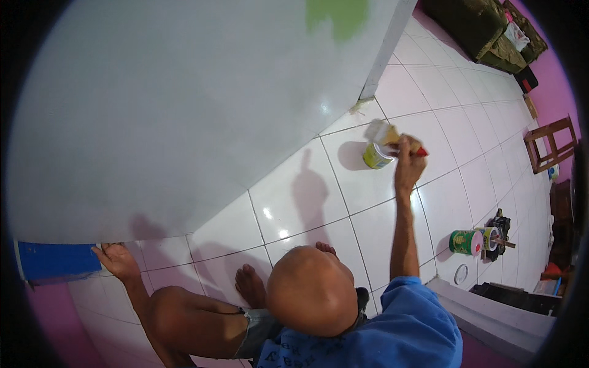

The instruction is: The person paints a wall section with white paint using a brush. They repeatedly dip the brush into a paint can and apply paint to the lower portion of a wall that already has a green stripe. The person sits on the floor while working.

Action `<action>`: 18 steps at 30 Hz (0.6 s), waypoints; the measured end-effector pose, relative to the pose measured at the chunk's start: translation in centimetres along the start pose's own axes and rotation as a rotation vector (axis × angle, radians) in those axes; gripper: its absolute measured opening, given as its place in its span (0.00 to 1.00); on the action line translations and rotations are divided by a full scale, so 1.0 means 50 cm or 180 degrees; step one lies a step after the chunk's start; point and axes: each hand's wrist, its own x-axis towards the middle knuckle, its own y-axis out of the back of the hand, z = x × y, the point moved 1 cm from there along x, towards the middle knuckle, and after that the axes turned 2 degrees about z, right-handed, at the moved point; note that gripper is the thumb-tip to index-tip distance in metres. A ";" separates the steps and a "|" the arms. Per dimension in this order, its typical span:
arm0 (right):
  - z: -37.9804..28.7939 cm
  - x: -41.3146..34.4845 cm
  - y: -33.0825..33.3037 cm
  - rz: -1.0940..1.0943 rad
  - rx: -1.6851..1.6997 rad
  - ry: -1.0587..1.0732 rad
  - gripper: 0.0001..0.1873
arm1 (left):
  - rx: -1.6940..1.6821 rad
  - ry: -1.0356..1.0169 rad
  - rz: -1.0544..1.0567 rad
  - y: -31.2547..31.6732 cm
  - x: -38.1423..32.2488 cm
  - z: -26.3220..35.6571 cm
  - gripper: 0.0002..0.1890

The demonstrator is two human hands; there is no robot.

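My right hand point(411, 158) grips a paintbrush point(390, 135), blurred by motion, with a red handle end and pale bristles. The brush is over or just beside an open paint can point(378, 157) with a yellow-green label, standing on the white tiles; whether its bristles touch the can I cannot tell. At the lower left, my left hand point(118, 260) has its fingers spread at the lower edge of a pale grey panel point(184, 115), beside a blue-painted edge point(60, 258). Some fingers are hidden behind the panel. A patch of green paint point(339, 17) marks the panel's upper part.
Right of my arm stand a green can point(464, 242) and another can point(487, 237) with a stick across it, next to a black plastic bag point(502, 230). A round lid point(461, 274) lies nearby. A wooden stool point(551, 143) and a green sofa point(469, 27) are farther off.
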 end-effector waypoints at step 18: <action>0.181 0.178 0.035 -0.1411 -0.2317 0.0151 0.15 | -0.0087 0.0098 0.0233 -0.061 -0.021 -0.007 0.33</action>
